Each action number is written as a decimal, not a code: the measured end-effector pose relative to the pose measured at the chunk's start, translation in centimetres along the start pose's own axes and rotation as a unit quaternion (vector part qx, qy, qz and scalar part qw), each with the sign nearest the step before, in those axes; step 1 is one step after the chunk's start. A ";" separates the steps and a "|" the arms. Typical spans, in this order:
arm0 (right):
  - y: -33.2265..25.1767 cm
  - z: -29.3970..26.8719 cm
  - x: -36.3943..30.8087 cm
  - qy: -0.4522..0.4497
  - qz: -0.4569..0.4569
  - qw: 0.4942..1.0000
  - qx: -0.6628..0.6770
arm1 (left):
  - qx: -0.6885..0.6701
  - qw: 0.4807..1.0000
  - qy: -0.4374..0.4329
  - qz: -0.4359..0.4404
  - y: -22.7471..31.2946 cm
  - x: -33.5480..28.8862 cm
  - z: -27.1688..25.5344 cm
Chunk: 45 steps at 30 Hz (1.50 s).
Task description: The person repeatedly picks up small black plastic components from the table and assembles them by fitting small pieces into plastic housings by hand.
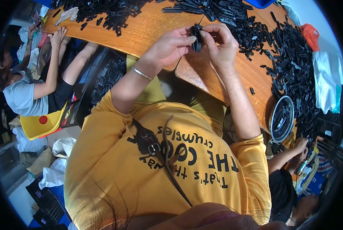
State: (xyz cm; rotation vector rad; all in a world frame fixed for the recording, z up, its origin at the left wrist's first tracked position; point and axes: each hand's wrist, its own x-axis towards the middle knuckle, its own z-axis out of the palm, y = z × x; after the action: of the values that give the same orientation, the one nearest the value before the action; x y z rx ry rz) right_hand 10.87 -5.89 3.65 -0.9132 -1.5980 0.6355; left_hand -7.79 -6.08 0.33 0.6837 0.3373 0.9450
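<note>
**Hands and Black Plastic Part Above the Desk**

The left hand (171, 46) and right hand (219, 44) meet above the desk (148, 27), fingers pinched closed on one small black plastic part (196, 37) held between them. The desk is glossy, orange-grained wood with a rounded edge. Heaps of matte black plastic pieces (286, 65) cover its far and right areas. A round metal-rimmed tray (282, 119) holds more pieces.

The worktop (148, 27) is smooth, shiny brown wood. The small part (196, 37) held in the hands looks like dull black plastic, like the heaped pieces (290, 65). The bracelet (141, 73) is shiny metal. The yellow shirt (114, 161) is soft cloth.
</note>
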 end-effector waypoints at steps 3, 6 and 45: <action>-0.1 -0.3 -0.5 0.014 0.016 1.000 -0.016 | 0.021 0.999 0.029 0.023 0.0 0.3 -0.9; -0.7 -0.2 -1.3 -0.012 0.030 0.998 -0.045 | 0.046 0.994 0.086 0.038 0.3 0.0 -0.7; 9.3 -9.2 0.7 -0.140 0.089 0.852 -0.497 | 0.707 0.668 0.210 0.099 9.5 -8.8 -4.7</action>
State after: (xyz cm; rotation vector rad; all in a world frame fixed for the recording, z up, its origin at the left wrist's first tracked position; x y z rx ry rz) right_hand 21.82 -0.78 -1.44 -1.7988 -2.1523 -0.0078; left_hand -21.20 -7.75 2.97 1.9610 1.5306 0.9085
